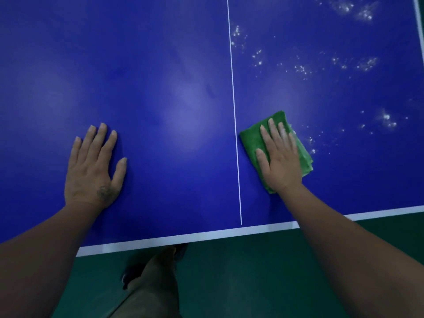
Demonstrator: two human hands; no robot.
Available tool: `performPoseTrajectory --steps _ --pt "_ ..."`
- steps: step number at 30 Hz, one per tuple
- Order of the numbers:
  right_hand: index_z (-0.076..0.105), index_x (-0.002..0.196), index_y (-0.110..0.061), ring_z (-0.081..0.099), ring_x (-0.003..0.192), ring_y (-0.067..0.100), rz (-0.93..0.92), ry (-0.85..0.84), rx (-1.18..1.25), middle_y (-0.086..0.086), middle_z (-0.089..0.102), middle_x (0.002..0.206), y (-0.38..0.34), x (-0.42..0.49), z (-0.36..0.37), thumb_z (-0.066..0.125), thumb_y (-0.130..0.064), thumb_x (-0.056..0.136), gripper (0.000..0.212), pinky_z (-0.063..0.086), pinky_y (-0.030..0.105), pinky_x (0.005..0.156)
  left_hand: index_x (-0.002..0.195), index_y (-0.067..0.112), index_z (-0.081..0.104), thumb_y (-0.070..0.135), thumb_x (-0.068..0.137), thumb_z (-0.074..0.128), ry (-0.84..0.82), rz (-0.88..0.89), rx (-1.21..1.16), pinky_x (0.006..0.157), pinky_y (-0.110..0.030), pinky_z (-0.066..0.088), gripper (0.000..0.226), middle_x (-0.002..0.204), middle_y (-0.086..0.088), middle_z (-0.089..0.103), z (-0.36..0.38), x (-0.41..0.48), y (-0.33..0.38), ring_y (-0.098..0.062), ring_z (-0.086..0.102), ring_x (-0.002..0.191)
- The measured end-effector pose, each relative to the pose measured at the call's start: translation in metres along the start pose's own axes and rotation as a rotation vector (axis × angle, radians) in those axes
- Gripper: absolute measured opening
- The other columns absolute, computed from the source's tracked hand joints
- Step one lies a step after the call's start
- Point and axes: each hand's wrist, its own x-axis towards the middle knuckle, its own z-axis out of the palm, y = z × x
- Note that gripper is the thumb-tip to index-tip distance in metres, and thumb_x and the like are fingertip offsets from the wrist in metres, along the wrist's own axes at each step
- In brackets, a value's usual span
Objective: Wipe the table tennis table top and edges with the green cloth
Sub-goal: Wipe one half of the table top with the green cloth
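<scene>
From the head view, the blue table tennis table [160, 65] fills most of the frame. A thin white centre line [234, 99] runs down it to the broad white edge band [206, 235] at the near side. The green cloth [251, 138] lies folded on the table top, just right of the centre line and a little way in from the near edge.

The right hand [281, 159] lies flat on top of the cloth. Its fingers are straight and close together, with the thumb spread toward the centre line. It presses down on the cloth and does not curl round it. Green fabric shows on both sides of the hand and beyond the fingertips.

The left hand [91, 171] rests palm down on bare blue surface, well left of the centre line. Its fingers are straight and slightly fanned, and it holds nothing. A small dark mark [103, 192] sits on its back near the thumb.

White specks [302, 70] are scattered in patches over the right half of the table (whether they are droplets or powder cannot be told). The nearest ones lie just beside the cloth's right edge. The left half shows only soft light reflections. A white side line [418, 19] shows at the far right corner of the frame.

Below the near edge is dark green floor [252, 271]. The person's leg [156, 283] stands there, with a dark shoe [128, 276] beside it.
</scene>
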Motion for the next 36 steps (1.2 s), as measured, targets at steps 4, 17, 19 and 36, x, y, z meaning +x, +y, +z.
performPoseTrajectory --steps 4,17,19,36 --pt "0.023 0.173 -0.025 0.006 0.169 0.023 -0.054 -0.017 0.029 -0.003 0.009 0.183 -0.018 -0.062 0.012 0.035 -0.049 0.113 0.066 0.007 0.052 0.137 0.168 0.01 0.033 0.044 0.109 0.037 -0.023 -0.018 0.001 0.135 -0.054 0.012 0.069 0.178 -0.01 0.024 -0.007 0.001 0.009 -0.028 0.014 0.168" --pt "0.026 0.172 -0.03 0.014 0.169 0.029 -0.509 -0.184 -0.017 -0.002 0.016 0.182 0.079 -0.025 -0.005 0.036 -0.054 0.11 0.067 0.011 0.054 0.136 0.172 0.01 0.02 0.042 0.11 0.035 -0.072 -0.378 -0.049 0.136 -0.053 0.004 0.071 0.182 -0.007 0.008 0.053 -0.007 0.236 -0.027 0.002 0.169" --pt "0.03 0.171 -0.028 0.015 0.168 0.03 -0.523 -0.175 -0.002 -0.001 0.018 0.181 0.092 -0.011 -0.006 0.039 -0.053 0.11 0.067 0.011 0.054 0.136 0.173 0.012 0.016 0.046 0.109 0.033 -0.082 -0.42 0.012 0.136 -0.052 0.003 0.074 0.183 -0.004 0.003 0.065 -0.008 0.236 -0.025 -0.001 0.169" --pt "0.039 0.168 -0.022 0.017 0.168 0.027 -0.568 -0.062 0.049 0.001 0.025 0.18 0.156 0.067 -0.021 0.047 -0.045 0.111 0.062 0.017 0.058 0.134 0.17 0.012 0.026 0.048 0.11 0.035 0.01 -0.391 0.069 0.136 -0.053 0.01 0.07 0.181 -0.004 0.014 0.068 -0.01 0.24 -0.021 0.003 0.169"
